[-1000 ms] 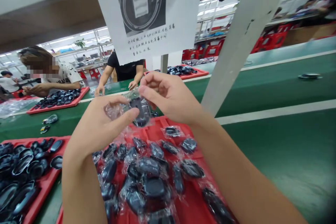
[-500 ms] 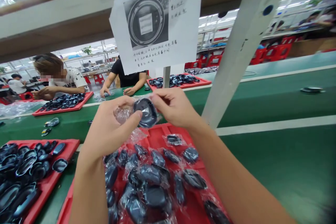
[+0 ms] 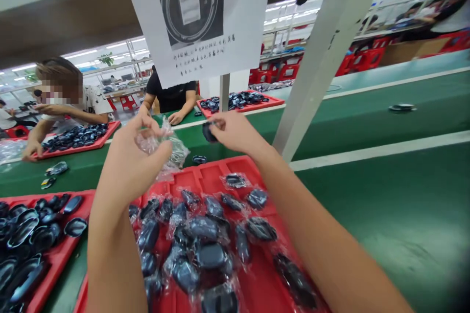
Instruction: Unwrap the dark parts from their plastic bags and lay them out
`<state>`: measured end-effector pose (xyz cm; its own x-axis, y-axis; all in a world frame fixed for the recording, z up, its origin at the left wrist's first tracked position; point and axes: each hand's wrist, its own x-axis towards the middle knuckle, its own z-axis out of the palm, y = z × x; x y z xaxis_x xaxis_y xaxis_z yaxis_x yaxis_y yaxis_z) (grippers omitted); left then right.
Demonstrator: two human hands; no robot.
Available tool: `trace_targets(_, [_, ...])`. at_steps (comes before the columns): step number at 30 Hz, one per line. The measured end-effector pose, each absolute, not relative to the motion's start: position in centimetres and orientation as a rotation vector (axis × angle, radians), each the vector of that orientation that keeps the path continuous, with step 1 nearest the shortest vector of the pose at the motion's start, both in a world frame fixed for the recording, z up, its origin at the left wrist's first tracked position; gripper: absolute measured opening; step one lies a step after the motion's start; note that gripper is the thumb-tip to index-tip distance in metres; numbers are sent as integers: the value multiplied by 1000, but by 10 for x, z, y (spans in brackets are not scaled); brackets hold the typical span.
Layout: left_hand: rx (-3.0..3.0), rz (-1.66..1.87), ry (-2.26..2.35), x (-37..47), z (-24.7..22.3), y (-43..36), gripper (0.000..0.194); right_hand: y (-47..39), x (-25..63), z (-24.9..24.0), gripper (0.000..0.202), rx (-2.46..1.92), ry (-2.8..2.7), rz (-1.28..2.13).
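Observation:
My left hand (image 3: 132, 161) is raised over the far left part of a red tray (image 3: 216, 176), its fingers curled around crumpled clear plastic wrap (image 3: 178, 149). To its right, my right hand (image 3: 235, 129) pinches a small dark oval plastic shell (image 3: 208, 132), seen edge-on and free of the wrap. Below both hands, the tray carries several dark blue-black shells (image 3: 213, 256) in clear wrap, some heaped in the middle, others lying singly. One small shell (image 3: 199, 159) rests on the green surface just beyond the tray.
Another red tray (image 3: 82, 205) at the left is piled with unwrapped shells. A slanted white post (image 3: 316, 58) and a hanging paper sheet (image 3: 238, 49) stand ahead. Two co-workers sit across the green belt (image 3: 367, 132), beside more filled trays (image 3: 106, 134).
The shell has come out of its clear wrap. My hands have moved apart: the right keeps the shell, the left keeps the wrap. The head view has shifted slightly.

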<state>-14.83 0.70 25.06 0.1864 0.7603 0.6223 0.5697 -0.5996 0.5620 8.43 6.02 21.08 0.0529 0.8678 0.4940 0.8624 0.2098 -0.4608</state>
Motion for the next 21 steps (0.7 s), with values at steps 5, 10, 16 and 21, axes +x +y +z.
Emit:
trace_targets(5, [2205,1290,1284,-147,252,7,26,87,108,181,20,-1967,-1953,234])
trace_targets(10, [2236,1342,1252,-148,254,5,25,89,138,164,29,-1808,-2280,722])
trace_targets(16, [2291,1266,1435,-153,253,12,36,92,141,158,15,-1349,-2410,818])
trace_targets(21, [2360,1016,1555,-158,245,20,54,80,102,190,28,-931,-1899,642])
